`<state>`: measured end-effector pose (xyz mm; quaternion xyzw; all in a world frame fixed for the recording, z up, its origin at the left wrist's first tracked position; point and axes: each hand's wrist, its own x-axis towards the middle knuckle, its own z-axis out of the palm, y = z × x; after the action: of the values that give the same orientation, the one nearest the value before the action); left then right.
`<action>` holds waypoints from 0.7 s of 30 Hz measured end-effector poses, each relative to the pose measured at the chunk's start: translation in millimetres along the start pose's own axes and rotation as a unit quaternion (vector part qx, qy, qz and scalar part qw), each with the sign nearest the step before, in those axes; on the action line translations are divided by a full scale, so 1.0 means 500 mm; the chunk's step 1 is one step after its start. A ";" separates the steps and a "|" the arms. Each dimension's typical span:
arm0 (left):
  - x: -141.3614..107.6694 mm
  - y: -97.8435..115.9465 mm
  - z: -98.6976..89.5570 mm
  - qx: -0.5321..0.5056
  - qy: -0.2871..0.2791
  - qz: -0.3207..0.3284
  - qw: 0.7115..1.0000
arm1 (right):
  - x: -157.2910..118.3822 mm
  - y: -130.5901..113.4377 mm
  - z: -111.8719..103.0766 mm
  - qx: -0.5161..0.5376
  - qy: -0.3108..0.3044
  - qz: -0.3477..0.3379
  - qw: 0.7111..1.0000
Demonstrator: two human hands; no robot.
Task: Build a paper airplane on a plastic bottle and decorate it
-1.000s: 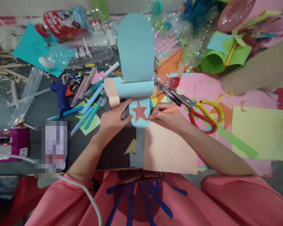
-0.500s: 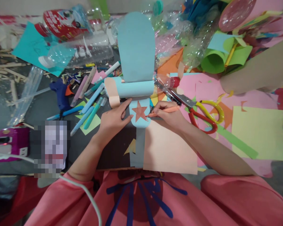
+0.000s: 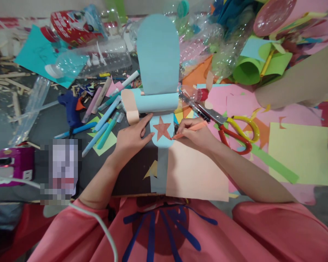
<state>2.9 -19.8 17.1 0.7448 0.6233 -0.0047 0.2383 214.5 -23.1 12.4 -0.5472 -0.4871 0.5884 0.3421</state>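
An orange marker [image 3: 193, 128] is gripped in my right hand [image 3: 194, 131], its tip at the lower right point of a reddish-orange star [image 3: 162, 129]. The star is on a light-blue rounded paper tab [image 3: 163, 143]. My left hand [image 3: 133, 137] rests at the tab's left edge, thumb and forefinger spread, with nothing held. Above the tab lies a light-blue paper roll [image 3: 158, 103] with a peach strip [image 3: 130, 103] round its left end. A large light-blue rounded piece [image 3: 158, 54] extends beyond the roll.
Scissors [image 3: 224, 120] lie right of my right hand. Several markers [image 3: 106, 114] and a blue glue gun [image 3: 71, 111] are at left, near a phone [image 3: 64, 167]. Plastic bottles [image 3: 76, 27] line the back; peach paper [image 3: 198, 174] lies in front.
The marker's tip has shifted slightly down and right along the star's lower right point, and the marker is tilted more steeply. My left hand has stayed in place.
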 end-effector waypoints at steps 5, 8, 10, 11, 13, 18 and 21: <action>-0.002 0.000 -0.001 0.000 0.004 0.002 1.000 | 0.003 0.001 -0.008 0.015 0.000 -0.001 1.000; -0.001 -0.001 -0.001 -0.001 0.002 0.002 1.000 | 0.005 0.005 -0.011 0.045 0.013 -0.017 0.999; -0.001 -0.002 -0.001 -0.001 0.001 0.003 1.000 | 0.005 0.011 -0.013 0.040 0.029 -0.058 0.997; -0.001 -0.002 -0.001 0.000 0.000 0.004 1.000 | 0.005 0.016 -0.014 0.037 0.039 -0.092 0.994; -0.001 -0.001 -0.001 0.004 -0.005 0.000 1.000 | 0.003 0.028 -0.018 0.033 0.050 -0.177 0.982; -0.002 0.000 -0.001 0.014 -0.010 -0.005 1.000 | -0.012 0.044 -0.029 -0.048 0.131 -0.336 0.931; -0.003 -0.002 0.001 0.010 0.003 0.004 1.000 | -0.019 0.029 -0.034 -0.071 0.192 -0.354 0.913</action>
<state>1.8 -21.5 16.6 0.7498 0.6207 -0.0080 0.2291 234.5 -32.8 2.6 -0.4641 -0.6146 0.2764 0.5748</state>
